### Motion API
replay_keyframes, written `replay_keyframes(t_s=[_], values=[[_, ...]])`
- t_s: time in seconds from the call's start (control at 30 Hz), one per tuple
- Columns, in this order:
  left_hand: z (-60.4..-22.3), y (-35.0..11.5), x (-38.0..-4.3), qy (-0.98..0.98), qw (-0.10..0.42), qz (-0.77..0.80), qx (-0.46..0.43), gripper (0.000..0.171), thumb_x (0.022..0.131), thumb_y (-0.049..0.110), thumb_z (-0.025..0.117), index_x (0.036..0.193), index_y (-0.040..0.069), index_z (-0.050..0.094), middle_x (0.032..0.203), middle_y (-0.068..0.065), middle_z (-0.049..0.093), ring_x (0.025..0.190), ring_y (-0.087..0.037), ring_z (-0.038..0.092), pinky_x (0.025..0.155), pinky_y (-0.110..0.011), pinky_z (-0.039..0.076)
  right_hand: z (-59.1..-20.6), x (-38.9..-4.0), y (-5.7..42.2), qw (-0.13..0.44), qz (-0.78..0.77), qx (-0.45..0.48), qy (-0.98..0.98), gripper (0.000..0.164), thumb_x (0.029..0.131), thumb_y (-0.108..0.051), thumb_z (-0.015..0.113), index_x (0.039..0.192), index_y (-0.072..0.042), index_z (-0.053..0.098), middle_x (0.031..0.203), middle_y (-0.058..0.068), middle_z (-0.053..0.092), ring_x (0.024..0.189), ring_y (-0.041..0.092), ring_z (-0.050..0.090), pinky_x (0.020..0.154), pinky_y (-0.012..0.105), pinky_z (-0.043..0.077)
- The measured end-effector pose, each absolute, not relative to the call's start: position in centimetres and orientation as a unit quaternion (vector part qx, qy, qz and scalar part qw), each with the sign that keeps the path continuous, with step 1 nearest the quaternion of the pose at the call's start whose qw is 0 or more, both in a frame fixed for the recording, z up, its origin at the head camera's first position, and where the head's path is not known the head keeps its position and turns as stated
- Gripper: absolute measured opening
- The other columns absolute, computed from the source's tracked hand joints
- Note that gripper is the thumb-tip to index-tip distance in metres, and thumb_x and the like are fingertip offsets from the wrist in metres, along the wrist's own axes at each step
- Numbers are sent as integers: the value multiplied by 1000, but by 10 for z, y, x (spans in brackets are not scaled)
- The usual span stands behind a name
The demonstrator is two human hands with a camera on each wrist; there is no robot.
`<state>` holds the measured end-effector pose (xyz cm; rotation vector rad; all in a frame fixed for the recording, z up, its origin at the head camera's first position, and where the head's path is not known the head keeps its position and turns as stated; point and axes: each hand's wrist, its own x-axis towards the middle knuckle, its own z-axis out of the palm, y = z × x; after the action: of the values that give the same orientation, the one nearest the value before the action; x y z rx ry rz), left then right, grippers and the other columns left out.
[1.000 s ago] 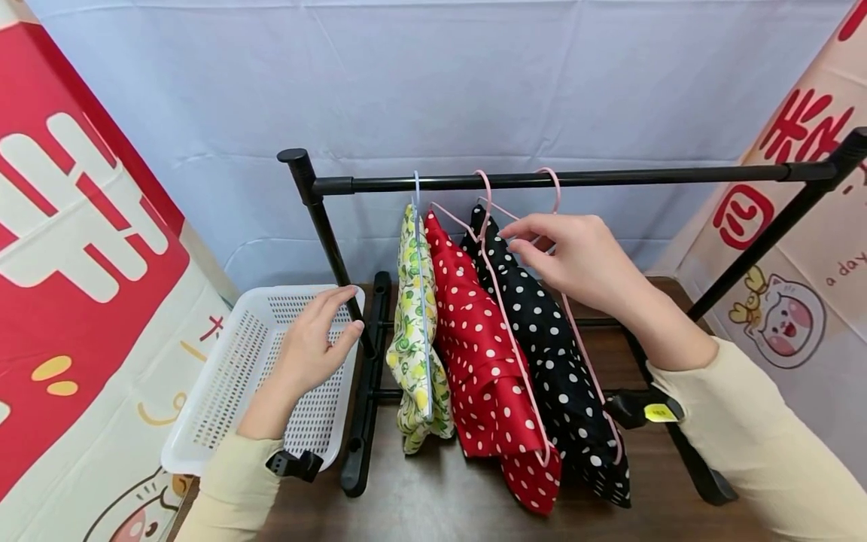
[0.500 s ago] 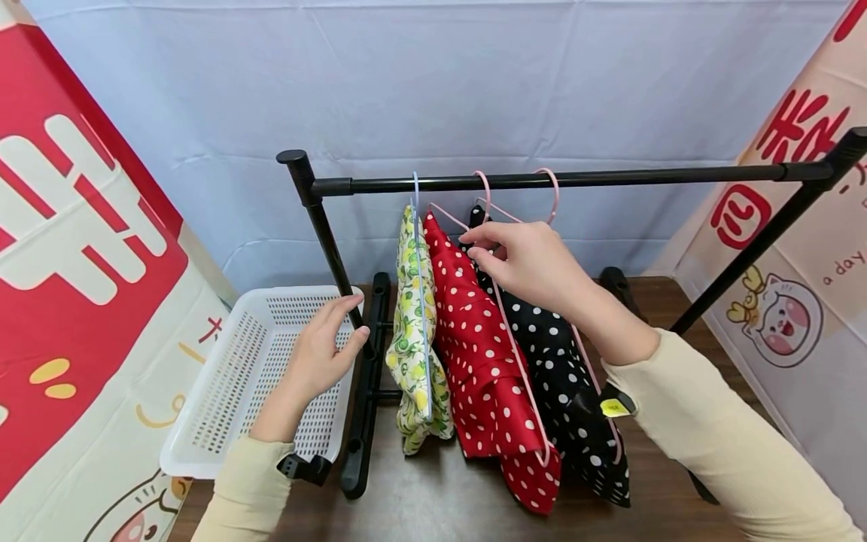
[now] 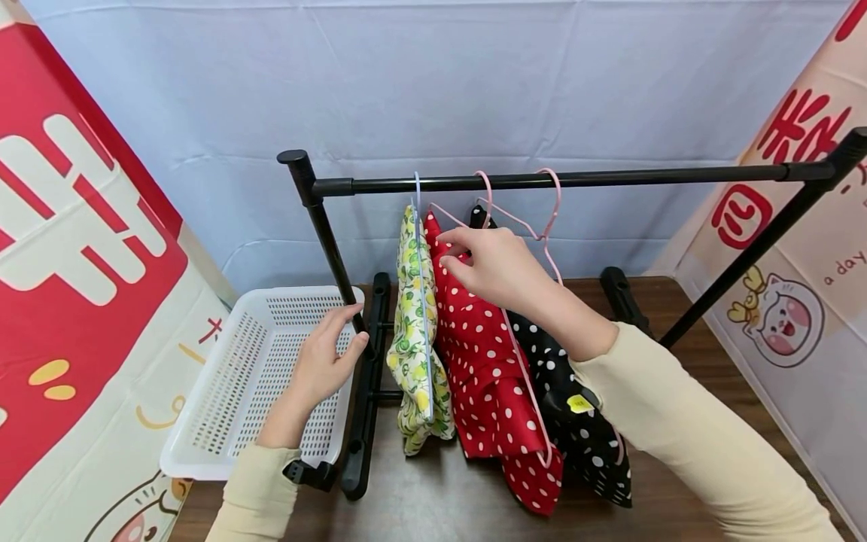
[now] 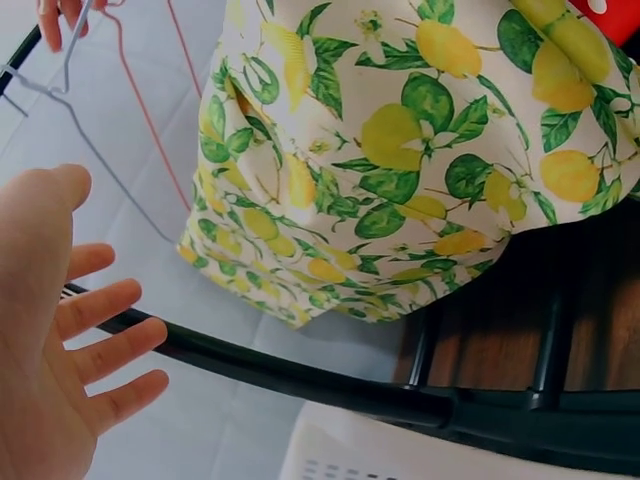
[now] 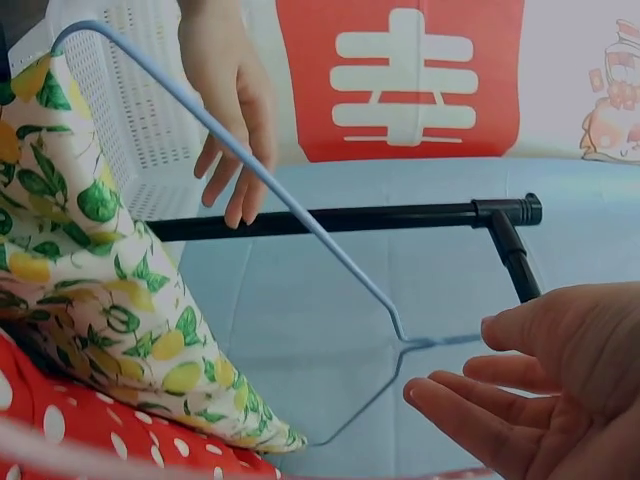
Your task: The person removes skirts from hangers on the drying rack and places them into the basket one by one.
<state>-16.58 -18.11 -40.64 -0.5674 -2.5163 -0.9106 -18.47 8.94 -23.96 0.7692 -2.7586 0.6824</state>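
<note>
My right hand, fingers loosely bent and holding nothing, hovers in front of the red polka-dot garment. In the right wrist view its thumb and fingers are parted near the neck of a blue hanger. That hanger carries a lemon-print garment and hooks on the black rail. Pink hangers bear the red garment and a black polka-dot garment, which my right forearm partly covers. My left hand is beside the rack's left post, fingers spread in the left wrist view, nothing in it.
A white perforated basket stands left of the rack on the brown wooden table. The rack's black left foot lies between basket and garments. A pale cloth hangs behind, with printed banners on both sides.
My right hand has moved left along the rack, from the black garment to in front of the red one. The left hand has shifted slightly right and down. The garments hang in place.
</note>
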Motion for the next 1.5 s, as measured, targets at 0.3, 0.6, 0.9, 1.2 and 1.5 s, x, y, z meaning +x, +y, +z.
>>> replay_keyframes(t_s=[0.3, 0.6, 0.9, 1.2, 1.5], values=[[-416, -181, -162, -897, 192, -353, -182, 42, 93, 28, 53, 134, 17, 47, 131, -7, 50, 112, -24, 52, 90, -49, 43, -243, -190, 70, 87, 243, 224, -940, 34, 89, -19, 59, 120, -5, 59, 102, 10, 68, 76, 21, 65, 62, 31, 51], [-428, -182, -163, -892, 201, -367, -172, 41, 93, 26, 53, 132, 17, 49, 125, -8, 53, 109, -25, 54, 87, -48, 44, -252, -201, 56, 72, 236, 191, -950, 37, 90, -24, 57, 122, -5, 57, 100, 10, 69, 75, 22, 64, 59, 31, 51], [-437, -180, -163, -886, 203, -381, -172, 41, 92, 25, 55, 131, 14, 50, 128, -8, 52, 107, -25, 54, 83, -47, 45, -258, -210, 48, 60, 236, 165, -956, 39, 89, -31, 57, 119, -6, 59, 90, 8, 69, 73, 19, 62, 59, 28, 50], [-444, -173, -164, -884, 194, -386, -179, 41, 93, 25, 54, 132, 13, 49, 127, -9, 52, 108, -24, 54, 84, -44, 47, -259, -215, 40, 59, 235, 145, -959, 45, 89, -36, 57, 122, -6, 58, 78, 6, 67, 63, 16, 60, 52, 24, 48], [-453, -166, -160, -881, 192, -397, -172, 39, 92, 24, 55, 129, 12, 51, 122, -10, 55, 105, -28, 56, 77, -43, 48, -258, -223, 36, 57, 211, 123, -968, 44, 90, -38, 54, 120, -7, 59, 70, 5, 62, 60, 18, 58, 50, 25, 43]])
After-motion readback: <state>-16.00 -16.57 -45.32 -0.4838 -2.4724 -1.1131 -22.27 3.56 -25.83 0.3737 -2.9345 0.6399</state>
